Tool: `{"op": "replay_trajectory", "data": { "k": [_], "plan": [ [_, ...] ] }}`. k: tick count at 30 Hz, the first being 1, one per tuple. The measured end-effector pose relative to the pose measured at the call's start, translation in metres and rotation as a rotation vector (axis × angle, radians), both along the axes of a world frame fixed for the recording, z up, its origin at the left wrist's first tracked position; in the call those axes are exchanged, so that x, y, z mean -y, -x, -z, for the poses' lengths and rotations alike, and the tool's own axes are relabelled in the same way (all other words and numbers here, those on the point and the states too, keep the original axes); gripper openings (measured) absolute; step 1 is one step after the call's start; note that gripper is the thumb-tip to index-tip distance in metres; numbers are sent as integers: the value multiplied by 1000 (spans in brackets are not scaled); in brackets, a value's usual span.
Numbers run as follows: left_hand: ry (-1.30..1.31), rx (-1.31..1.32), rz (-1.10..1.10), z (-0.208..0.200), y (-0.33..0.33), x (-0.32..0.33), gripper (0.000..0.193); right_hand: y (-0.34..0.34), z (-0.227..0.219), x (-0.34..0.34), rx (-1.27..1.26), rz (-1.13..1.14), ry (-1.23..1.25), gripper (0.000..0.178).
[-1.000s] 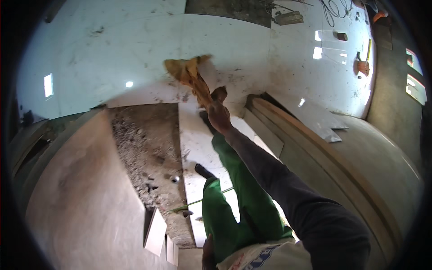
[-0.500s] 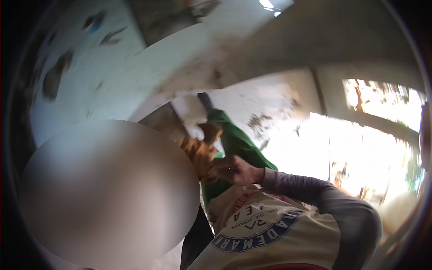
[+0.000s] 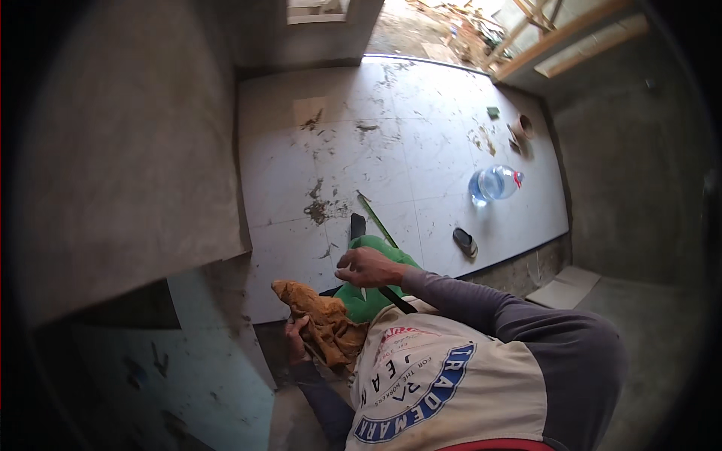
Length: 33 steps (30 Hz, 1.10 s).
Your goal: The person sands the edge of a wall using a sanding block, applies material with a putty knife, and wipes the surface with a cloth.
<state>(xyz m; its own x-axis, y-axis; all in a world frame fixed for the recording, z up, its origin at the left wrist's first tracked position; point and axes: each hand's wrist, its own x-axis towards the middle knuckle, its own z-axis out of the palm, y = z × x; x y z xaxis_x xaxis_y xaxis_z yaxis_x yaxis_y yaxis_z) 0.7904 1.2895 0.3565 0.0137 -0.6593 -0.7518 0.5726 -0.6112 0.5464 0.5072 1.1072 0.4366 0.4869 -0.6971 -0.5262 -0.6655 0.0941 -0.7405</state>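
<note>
My left hand (image 3: 296, 337) is wrapped round the edge of a crumpled brown cloth-like bundle (image 3: 320, 319), which lies against my lap at the lower middle. Just to the right and above it, my right hand (image 3: 368, 267) hovers over my green trouser leg (image 3: 372, 297) with its fingers curled. A small pale tip (image 3: 362, 292) shows under those fingers; what it belongs to cannot be made out. Close below the right wrist runs a dark strap-like strip (image 3: 397, 301) across my lap.
Ahead, a dirt-stained white tiled floor (image 3: 338, 165) bears a large clear water bottle (image 3: 496, 183), a dark slip-on shoe (image 3: 465, 243), a clay-coloured pot (image 3: 522, 126) and a thin green strip (image 3: 378, 220). Grey walls (image 3: 135, 150) stand on both sides, with wooden framing (image 3: 568, 45) at the far right.
My view has swung round to the tiled floor and doorway. My right hand, earlier at the brown bundle, is now apart from it, and my left hand has come into sight.
</note>
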Motion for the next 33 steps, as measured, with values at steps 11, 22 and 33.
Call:
{"op": "replay_trajectory", "data": {
  "k": [11,22,33],
  "plan": [
    [154,-188,1030,-140,248,328,52,180,12,127,421,497,324,52],
    [444,206,1452,-121,480,482,64,430,-78,214,1081,1654,325,31],
    [570,504,1468,-7,684,757,24,722,-33,319,797,2207,624,36]
  ]
}}
